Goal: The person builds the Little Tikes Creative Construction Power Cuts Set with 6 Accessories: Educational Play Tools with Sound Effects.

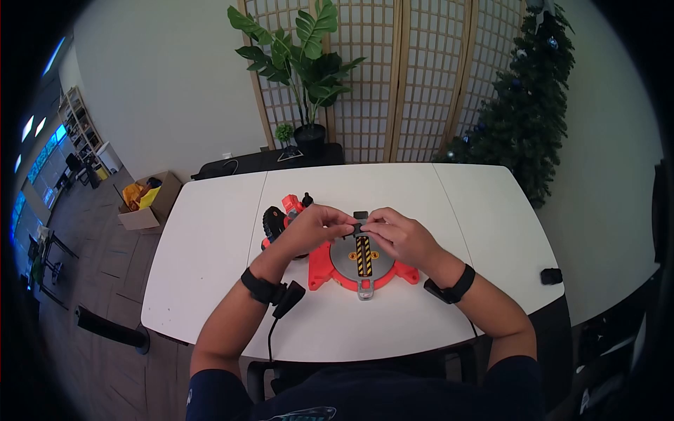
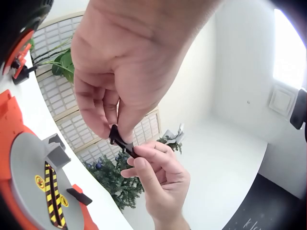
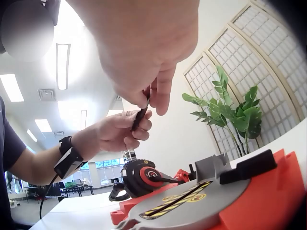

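Note:
A small, dark elongated part [image 2: 123,141] is held up between both hands above a toy saw base. One end of it is pinched by the thumb and fingers of my left hand [image 1: 316,230]. My right hand [image 1: 404,237] pinches the other end. Under the hands, the orange base [image 1: 321,268] carries a round grey turntable [image 1: 342,263] with a black-and-yellow striped strip [image 1: 364,256]. A grey upright bracket [image 2: 58,156] stands at the turntable's edge. A flat black piece [image 3: 249,166] projects over the orange base.
Left of the base, partly behind my left forearm, lies an orange-and-black toy unit with a black disc [image 1: 272,223]. All this is on a white table [image 1: 210,274]. A small black object [image 1: 551,276] sits at the right edge. A cardboard box [image 1: 165,203] stands beyond the left side.

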A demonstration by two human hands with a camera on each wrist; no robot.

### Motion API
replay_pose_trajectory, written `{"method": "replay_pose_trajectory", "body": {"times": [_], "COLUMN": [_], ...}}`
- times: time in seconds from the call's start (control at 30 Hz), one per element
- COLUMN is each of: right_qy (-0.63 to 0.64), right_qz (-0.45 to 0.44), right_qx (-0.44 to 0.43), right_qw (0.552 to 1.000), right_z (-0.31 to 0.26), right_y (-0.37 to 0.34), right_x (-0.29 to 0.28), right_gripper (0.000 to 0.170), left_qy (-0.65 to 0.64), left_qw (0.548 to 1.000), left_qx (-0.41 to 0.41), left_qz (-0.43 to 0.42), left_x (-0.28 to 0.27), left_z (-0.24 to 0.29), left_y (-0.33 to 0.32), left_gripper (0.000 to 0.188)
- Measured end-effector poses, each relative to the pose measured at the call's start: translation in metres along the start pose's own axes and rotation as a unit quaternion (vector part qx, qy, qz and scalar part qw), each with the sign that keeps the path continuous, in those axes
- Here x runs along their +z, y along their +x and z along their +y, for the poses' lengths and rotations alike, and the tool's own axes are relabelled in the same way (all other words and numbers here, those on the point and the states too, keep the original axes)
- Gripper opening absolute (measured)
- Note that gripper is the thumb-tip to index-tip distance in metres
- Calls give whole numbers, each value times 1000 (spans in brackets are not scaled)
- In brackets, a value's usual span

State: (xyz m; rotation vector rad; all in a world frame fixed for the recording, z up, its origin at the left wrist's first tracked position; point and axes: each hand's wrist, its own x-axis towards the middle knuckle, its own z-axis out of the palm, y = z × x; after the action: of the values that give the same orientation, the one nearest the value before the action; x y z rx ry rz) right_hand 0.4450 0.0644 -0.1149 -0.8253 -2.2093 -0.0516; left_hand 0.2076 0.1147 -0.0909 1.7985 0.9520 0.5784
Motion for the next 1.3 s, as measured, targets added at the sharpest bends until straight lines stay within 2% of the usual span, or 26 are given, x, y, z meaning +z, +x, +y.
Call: {"method": "replay_pose_trajectory", "body": {"times": [0.03,0.1,0.23,0.3,0.37,0.4,0.47,0.8,0.93,1.07,1.13,1.3], "right_qy": [7,15,27,16,-43,-43,-85,-85,-89,-53,-42,-25], "right_qz": [-6,-11,-34,-55,-172,-172,-287,-293,-285,-249,-245,-240], "right_qx": [2,4,88,115,143,144,194,242,246,237,244,264], "right_qw": [1000,1000,995,992,974,974,934,921,922,938,937,934], "right_z": [0,-3,-3,7,26,32,42,58,58,62,62,60], "right_y": [0,1,3,-1,-11,-14,-20,-31,-31,-35,-35,-34], "right_x": [0,-2,-8,-9,-4,-3,-1,9,10,12,12,13], "right_gripper": [18,19,21,22,19,19,18,15,13,17,16,14], "left_qy": [56,75,161,201,241,266,291,337,357,350,367,355], "left_qw": [998,997,985,978,969,963,955,940,933,934,927,932], "left_qx": [5,7,29,9,-11,-18,-24,-27,-3,-20,7,-18], "left_qz": [10,18,50,51,52,49,45,39,52,64,73,69], "left_x": [1,0,-4,-8,-11,-13,-15,-16,-14,-10,-8,-6], "left_z": [3,5,-5,-8,-14,-18,-28,-64,-68,-68,-69,-65], "left_y": [-2,-3,-1,0,0,1,4,14,13,9,8,5], "left_gripper": [20,20,19,19,18,17,16,14,15,12,11,10]}}
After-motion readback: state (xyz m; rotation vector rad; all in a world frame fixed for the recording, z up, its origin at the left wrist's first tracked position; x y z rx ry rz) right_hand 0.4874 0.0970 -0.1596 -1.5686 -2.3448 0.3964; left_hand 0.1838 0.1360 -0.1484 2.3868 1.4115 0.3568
